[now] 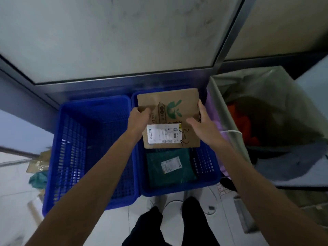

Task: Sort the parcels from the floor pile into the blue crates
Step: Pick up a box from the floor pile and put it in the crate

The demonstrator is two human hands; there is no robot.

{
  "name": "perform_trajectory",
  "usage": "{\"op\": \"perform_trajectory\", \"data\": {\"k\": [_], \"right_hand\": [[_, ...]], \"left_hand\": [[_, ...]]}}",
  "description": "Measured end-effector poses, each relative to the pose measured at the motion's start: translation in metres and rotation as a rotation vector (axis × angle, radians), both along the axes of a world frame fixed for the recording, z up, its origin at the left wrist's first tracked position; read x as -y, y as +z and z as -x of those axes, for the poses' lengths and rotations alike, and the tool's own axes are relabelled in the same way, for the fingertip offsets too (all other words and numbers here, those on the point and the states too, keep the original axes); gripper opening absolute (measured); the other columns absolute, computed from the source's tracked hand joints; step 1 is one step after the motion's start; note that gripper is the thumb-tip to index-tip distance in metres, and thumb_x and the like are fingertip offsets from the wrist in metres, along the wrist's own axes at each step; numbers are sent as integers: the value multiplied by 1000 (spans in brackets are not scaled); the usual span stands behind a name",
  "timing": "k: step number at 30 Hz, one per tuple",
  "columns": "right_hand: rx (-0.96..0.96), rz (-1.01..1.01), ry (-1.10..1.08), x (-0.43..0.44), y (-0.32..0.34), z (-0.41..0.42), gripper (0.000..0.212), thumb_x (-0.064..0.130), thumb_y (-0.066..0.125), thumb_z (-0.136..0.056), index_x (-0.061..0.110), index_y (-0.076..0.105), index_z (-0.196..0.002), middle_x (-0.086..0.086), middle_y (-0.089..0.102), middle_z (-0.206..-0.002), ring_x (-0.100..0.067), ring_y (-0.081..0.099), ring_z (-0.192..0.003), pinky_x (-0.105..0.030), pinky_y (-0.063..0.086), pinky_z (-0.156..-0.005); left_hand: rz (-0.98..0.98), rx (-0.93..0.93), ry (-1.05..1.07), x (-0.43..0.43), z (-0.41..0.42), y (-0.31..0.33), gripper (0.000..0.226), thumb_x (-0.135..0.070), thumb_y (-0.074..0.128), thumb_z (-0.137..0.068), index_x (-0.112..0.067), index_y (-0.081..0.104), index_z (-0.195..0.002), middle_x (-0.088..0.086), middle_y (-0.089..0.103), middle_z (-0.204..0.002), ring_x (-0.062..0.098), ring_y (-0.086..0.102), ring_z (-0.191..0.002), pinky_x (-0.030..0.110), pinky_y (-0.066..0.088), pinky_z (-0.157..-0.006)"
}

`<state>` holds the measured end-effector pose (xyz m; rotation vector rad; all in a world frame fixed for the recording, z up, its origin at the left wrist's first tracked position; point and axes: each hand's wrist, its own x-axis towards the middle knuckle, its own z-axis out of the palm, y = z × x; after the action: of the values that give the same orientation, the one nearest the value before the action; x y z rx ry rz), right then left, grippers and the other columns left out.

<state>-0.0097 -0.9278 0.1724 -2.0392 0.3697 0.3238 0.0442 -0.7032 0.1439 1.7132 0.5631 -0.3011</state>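
Over the right blue crate [179, 191], the left hand [139, 116] and right hand [204, 125] each grip a side edge of a cardboard parcel [170, 107], above a green parcel [170, 166] lying inside. The left blue crate [71, 148] stands alongside, a lined bin [229, 107] opposite. On the pale floor [14, 183] at left, a blurred pile [38, 167] is half hidden.

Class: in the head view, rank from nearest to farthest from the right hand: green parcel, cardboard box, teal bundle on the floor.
1. Box, touching the right hand at its right edge.
2. Green parcel, below the box, in the right crate.
3. Teal bundle, far left, past the left crate.
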Motion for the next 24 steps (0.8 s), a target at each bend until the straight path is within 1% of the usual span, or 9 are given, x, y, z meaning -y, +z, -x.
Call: {"op": "perform_trajectory", "data": {"k": [2, 6, 9, 14, 17, 19, 20, 22, 24], "right_hand": [[-14, -14, 33, 7, -14, -16, 83, 40, 56, -97, 48, 2, -159, 6, 40, -157, -17, 48, -132, -30, 38, -98], [-93, -123, 110, 22, -36, -46, 82, 35, 55, -99, 43, 2, -160, 8, 40, -157, -12, 50, -121, -27, 40, -94], [-145, -152, 156, 33, -65, -60, 84, 35, 57, -97, 45, 1, -159, 9, 38, -157, -11, 52, -122, -30, 44, -97], [-273, -220, 114, 45, -147, -84, 91, 33, 61, -96, 36, -1, -162, 12, 42, -152, -9, 56, -114, -31, 45, -93], [-314, -246, 86, 43, -202, -99, 89, 38, 63, -91, 37, 9, -161, 18, 47, -145, -4, 59, -112, -31, 47, -91], [-343, -243, 82, 39, -234, -108, 80, 40, 64, -89, 38, 21, -157, 15, 52, -142, -5, 61, -111, -32, 50, -92], [-350, -244, 79, 36, -249, -111, 67, 38, 64, -90, 38, 33, -150, 14, 57, -136, -4, 64, -107, -31, 51, -91], [-354, -248, 95, 31, -274, -119, 35, 29, 61, -96, 47, 44, -120, 21, 62, -112, 2, 65, -90, -23, 50, -78], [-354, -244, 104, 23, -295, -127, 32, 26, 60, -99, 49, 41, -112, 27, 57, -97, 5, 61, -84, -19, 46, -70]], "left_hand": [[-29, 2, 29, 6, -2, -9, 35, -23, 57, -93, -14, 54, -128, -2, 66, -106, 13, 66, -92, 31, 55, -73], [-49, -34, 48, 16, -7, -30, 42, -23, 57, -95, -21, 48, -136, -5, 63, -113, 15, 63, -101, 37, 54, -90], [-90, -48, 1, 28, -9, -57, 47, -28, 59, -94, -28, 45, -139, -9, 62, -114, 14, 61, -104, 38, 50, -93], [-201, -140, 11, 45, -21, -131, 55, -40, 65, -89, -28, 42, -138, -7, 62, -117, 15, 59, -102, 35, 50, -88], [-224, -207, 31, 48, -32, -186, 58, -39, 66, -90, -21, 40, -138, -3, 62, -115, 17, 60, -98, 34, 52, -81], [-253, -239, 41, 44, -40, -221, 61, -38, 66, -90, -19, 38, -140, -2, 62, -113, 15, 61, -92, 31, 52, -72], [-268, -252, 47, 42, -44, -237, 63, -39, 66, -89, -18, 36, -141, -1, 63, -114, 17, 61, -92, 33, 54, -74], [-302, -267, 44, 36, -52, -266, 70, -41, 66, -86, -18, 33, -143, 1, 63, -117, 24, 63, -100, 43, 55, -87], [-348, -279, 24, 31, -58, -290, 72, -42, 64, -86, -16, 31, -144, 5, 62, -121, 28, 61, -107, 46, 53, -94]]}}
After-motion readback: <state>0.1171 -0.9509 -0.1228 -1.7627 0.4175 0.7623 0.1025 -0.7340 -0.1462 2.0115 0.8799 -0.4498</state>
